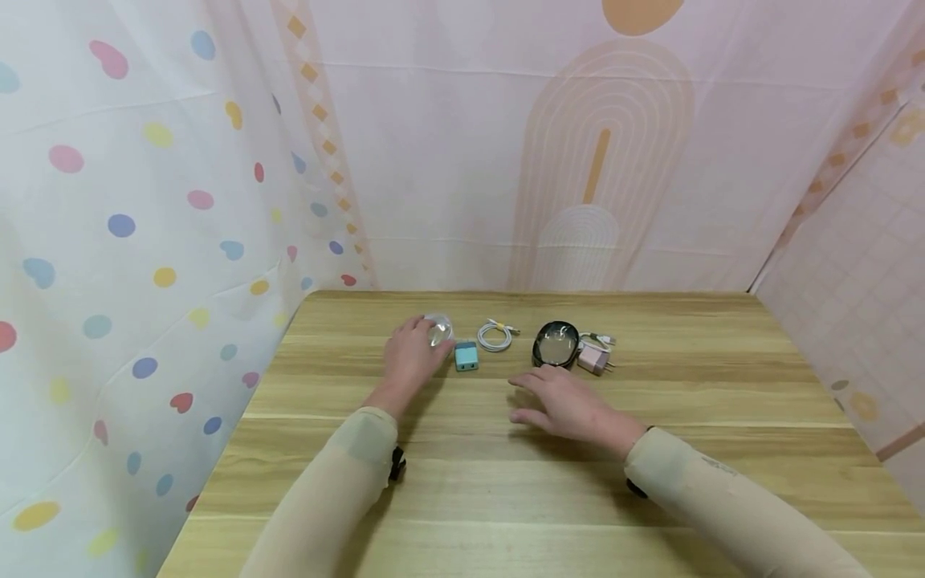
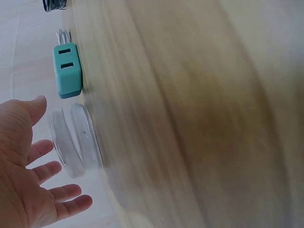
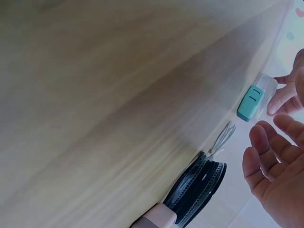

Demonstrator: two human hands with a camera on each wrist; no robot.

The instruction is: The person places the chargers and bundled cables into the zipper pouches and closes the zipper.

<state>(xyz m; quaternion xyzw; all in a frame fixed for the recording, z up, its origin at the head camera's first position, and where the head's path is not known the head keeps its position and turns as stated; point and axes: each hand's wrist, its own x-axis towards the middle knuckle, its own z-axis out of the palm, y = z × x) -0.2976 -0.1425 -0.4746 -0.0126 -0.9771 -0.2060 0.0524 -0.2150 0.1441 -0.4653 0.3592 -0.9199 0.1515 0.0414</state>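
My left hand [image 1: 413, 353] is at the clear round case [image 1: 438, 331], its fingers spread over and beside it. In the left wrist view the thumb and fingers stand apart around the clear case [image 2: 78, 140]; whether they touch it I cannot tell. Right of that lies a teal charger plug [image 1: 466, 356] with two ports. Behind it sits a coiled white cable [image 1: 495, 335]. My right hand [image 1: 567, 401] hovers with loosely bent fingers, holding nothing, in front of a black-rimmed case [image 1: 556, 343] with a see-through top.
A pink charger plug [image 1: 593, 359] lies right of the black case, with a second white cable [image 1: 598, 341] behind it. All stand on a wooden table [image 1: 506, 498]. Patterned curtains [image 1: 448, 160] hang behind the table and at both sides.
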